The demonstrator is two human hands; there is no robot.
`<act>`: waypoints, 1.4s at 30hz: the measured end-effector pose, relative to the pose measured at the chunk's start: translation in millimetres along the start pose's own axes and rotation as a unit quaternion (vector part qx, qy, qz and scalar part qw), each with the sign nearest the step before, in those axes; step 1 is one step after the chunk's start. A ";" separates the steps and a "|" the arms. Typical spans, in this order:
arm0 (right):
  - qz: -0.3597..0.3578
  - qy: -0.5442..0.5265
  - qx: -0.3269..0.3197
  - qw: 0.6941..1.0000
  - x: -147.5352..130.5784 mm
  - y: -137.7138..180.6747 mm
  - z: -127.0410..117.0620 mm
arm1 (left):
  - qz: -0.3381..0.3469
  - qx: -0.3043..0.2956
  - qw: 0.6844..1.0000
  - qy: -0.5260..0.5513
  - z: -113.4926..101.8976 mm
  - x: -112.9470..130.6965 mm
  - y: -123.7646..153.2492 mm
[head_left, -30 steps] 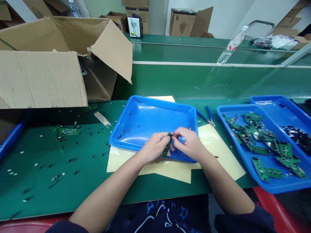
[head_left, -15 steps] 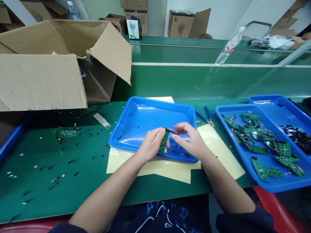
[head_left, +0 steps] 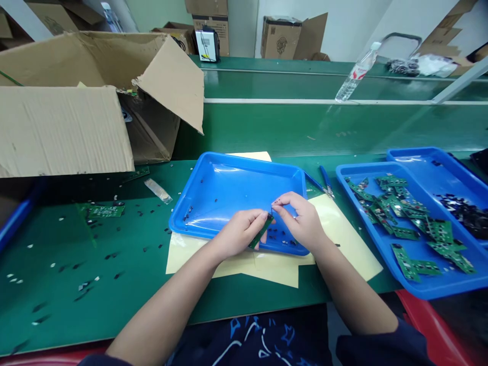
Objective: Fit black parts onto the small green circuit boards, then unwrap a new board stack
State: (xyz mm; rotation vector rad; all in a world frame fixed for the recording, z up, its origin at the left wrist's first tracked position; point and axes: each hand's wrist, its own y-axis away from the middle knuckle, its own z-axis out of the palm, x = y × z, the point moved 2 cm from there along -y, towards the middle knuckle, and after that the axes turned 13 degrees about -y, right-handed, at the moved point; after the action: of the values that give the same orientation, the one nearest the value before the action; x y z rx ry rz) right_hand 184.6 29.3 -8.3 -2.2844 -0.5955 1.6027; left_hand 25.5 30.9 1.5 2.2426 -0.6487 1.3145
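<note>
In my left hand (head_left: 237,233) is a small green circuit board (head_left: 261,235), gripped between thumb and fingers and tilted, its upper end towards the right. My right hand (head_left: 301,219) has thumb and forefinger pinched on a thin dark strip (head_left: 272,210) just above that end; whether it is fixed to the board I cannot tell. Both hands are over the front right part of a shallow blue tray (head_left: 229,188), where small dark bits (head_left: 284,236) are scattered. Sheets of yellow paper (head_left: 278,274) lie under the tray.
To the right, a blue tray (head_left: 427,292) holds several circuit boards (head_left: 412,208); another blue tray (head_left: 415,157) behind it contains black pieces (head_left: 467,213). Blue-handled pliers (head_left: 326,180) lie between trays. A large open carton (head_left: 64,129) occupies the left. A bottle (head_left: 358,73) leans on the shelf.
The circuit board has turned in my left hand, showing less of its face. My right fingers have closed together, and the dark strip now points upward instead of sideways.
</note>
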 end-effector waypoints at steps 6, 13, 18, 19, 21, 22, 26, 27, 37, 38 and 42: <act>-0.049 -0.016 0.047 0.998 -1.1 2.0 -0.5 | 0.017 -0.004 0.995 -0.097 -3.4 3.1 0.9; 0.092 -0.091 0.059 0.990 6.7 -1.4 -7.2 | 0.058 0.122 0.980 -0.147 -7.4 -6.4 -2.1; 0.090 -0.093 0.024 0.991 5.0 -1.4 -0.6 | 0.073 0.066 0.978 -0.184 -3.8 -7.0 -0.6; 0.081 -0.085 0.033 0.993 4.1 -1.6 -0.4 | 0.072 0.055 0.978 -0.189 -3.1 -6.9 -0.5; 0.067 -0.073 0.034 0.994 2.5 -1.9 -0.8 | 0.068 0.043 0.977 -0.195 -2.3 -6.9 -0.9; 0.064 -0.069 0.027 0.995 1.9 -2.0 -1.1 | 0.066 0.041 0.977 -0.197 -2.3 -7.1 -1.2; 0.053 -0.043 -0.005 0.998 1.0 -1.6 -1.9 | 0.061 0.051 0.977 -0.196 -3.4 -9.3 -2.3; 0.046 -0.032 -0.004 0.998 1.1 -1.5 -2.0 | 0.062 0.058 0.977 -0.198 -3.8 -10.0 -2.5; -0.059 -0.020 -0.087 0.994 -3.1 -3.5 -8.2 | 0.070 0.160 0.965 -0.194 -7.6 -17.9 -7.5; -0.046 -0.041 -0.092 0.994 -3.0 -3.3 -8.9 | 0.080 0.181 0.960 -0.199 -9.1 -18.0 -7.2; 0.125 -0.191 -0.002 0.974 5.5 -2.5 -9.0 | 0.165 0.243 0.923 -0.247 -12.0 -16.1 -3.9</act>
State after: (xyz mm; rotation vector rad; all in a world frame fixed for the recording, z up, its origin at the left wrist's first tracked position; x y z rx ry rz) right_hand 194.3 34.1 -8.6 -2.1319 -0.4038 2.1914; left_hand 12.9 43.8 -8.1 3.0296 -0.9991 1.1447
